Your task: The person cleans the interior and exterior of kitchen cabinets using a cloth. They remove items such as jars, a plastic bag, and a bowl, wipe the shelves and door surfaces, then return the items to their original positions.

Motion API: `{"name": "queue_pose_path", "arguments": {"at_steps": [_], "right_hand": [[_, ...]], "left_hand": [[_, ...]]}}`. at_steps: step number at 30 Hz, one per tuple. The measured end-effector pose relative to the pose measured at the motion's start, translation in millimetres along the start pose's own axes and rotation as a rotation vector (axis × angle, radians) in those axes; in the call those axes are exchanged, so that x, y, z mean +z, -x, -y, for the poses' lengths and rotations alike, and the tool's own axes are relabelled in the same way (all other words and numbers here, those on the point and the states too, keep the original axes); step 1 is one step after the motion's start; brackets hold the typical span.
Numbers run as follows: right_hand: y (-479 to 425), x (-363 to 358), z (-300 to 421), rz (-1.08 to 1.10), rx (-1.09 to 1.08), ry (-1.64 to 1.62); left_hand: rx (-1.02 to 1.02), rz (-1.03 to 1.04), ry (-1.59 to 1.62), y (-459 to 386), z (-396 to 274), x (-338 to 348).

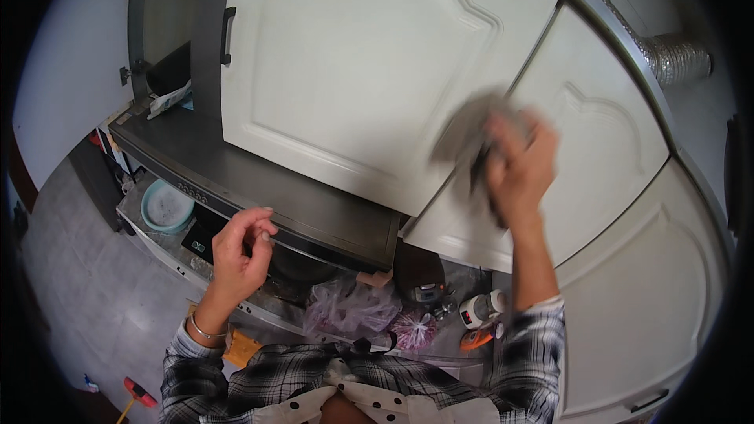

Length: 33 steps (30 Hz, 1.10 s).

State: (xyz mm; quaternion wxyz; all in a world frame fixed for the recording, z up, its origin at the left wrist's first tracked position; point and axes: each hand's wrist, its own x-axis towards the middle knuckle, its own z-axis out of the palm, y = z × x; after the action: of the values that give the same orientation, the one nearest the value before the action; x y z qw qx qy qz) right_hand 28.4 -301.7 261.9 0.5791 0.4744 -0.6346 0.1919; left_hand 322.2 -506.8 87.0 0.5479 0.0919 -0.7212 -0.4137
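Observation:
My right hand (524, 171) grips a grey-brown cloth (471, 123), both blurred. The cloth lies over the lower seam between a large white cabinet door (359, 65) and the white door (589, 123) to its right. Its far edge is too smeared to make out. My left hand (244, 250) is by the front edge of a dark range hood (294, 200), fingers loosely curled towards the thumb, with nothing visible in it. I cannot tell whether it touches the hood.
At the left, a white cabinet door (70, 70) stands swung out. Below the hood, the counter holds a turquoise basin (168, 206) of sudsy water, plastic bags (353, 306), a white appliance (480, 309) and an orange bottle (476, 338). A broom (140, 391) is low at left.

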Motion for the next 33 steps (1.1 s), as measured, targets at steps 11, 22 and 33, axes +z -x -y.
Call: {"name": "queue_pose_path", "arguments": {"at_steps": [11,22,33], "right_hand": [[114,68,99,0.546,-0.122,0.417],[-130,10,23,-0.15,-0.049,0.025],[-74,202,247,0.235,-0.66,-0.037]], "left_hand": [[0.171,0.199,0.106,6,17,40],[0.108,0.051,0.077,8,17,-5],[-0.053,-0.041,-0.033,32,42,-18]]}}
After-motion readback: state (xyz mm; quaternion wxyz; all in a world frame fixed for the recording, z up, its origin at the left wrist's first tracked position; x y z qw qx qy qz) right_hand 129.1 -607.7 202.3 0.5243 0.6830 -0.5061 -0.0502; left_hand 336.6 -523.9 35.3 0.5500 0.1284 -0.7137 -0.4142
